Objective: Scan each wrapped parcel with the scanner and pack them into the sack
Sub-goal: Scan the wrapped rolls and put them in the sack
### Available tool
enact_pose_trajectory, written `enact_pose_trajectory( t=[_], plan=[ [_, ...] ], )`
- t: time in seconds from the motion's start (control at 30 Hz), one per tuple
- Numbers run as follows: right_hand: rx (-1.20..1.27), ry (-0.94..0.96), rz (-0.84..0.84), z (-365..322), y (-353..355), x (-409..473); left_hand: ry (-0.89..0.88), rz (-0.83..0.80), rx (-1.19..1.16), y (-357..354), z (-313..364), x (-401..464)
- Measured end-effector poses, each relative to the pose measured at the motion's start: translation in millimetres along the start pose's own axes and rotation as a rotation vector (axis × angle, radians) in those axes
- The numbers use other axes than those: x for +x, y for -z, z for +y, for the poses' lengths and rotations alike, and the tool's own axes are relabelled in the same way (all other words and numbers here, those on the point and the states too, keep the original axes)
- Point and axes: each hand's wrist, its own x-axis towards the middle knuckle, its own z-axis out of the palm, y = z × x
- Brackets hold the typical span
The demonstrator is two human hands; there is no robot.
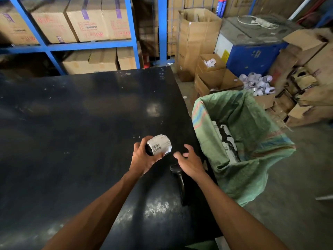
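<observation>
— While the far-left side of the black tabletop (pixel 72 114) lies bare, what is the left hand (pixel 142 159) doing?

— It holds a wrapped parcel (pixel 159 147) above the tabletop, nearer the right edge than the left. Its fingers (pixel 139 142) are clamped round the dark end, and the white label with the barcode faces up.

— And the right hand (pixel 189 163)?

— It hovers just beside the parcel, apart from it, fingers spread and curled, gripping nothing. Under it a black scanner (pixel 180 179) lies on the tabletop near the right edge, handle toward the near edge.

— Where is the sack (pixel 252 134)?

— On the floor, against the tabletop's right edge, green and woven, mouth open. Wrapped parcels already lie inside it (pixel 227 141). Cardboard boxes (pixel 212 73) stand beyond it.
</observation>
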Motion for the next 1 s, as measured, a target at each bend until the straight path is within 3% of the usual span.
enact_pose_trajectory(
  t=[0.13, 0.33, 0.5, 0.67, 0.87, 1.0],
  plan=[
    [0.473, -0.062, -0.136, -35, 22, 10, -0.028, -0.039, -0.126, -36, 44, 9],
    [0.611, 0.037, 0.137, -44, 107, 54, -0.124, -0.337, -0.233, -80, 100, 50],
    [0.376, 0.034, 0.326, -2, 221, 100, -0.227, -0.37, -0.052, -146, 147, 85],
    [-0.005, -0.083, 0.264, 79, 280, 149, 0.112, -0.255, 0.209, -231, 181, 123],
    [-0.542, -0.312, -0.016, 145, 276, 197, 0.181, -0.084, 0.626, -278, 187, 137],
    [-0.597, -0.41, -0.285, 172, 256, 229, 0.168, -0.028, 0.721, -282, 178, 141]
  ],
)
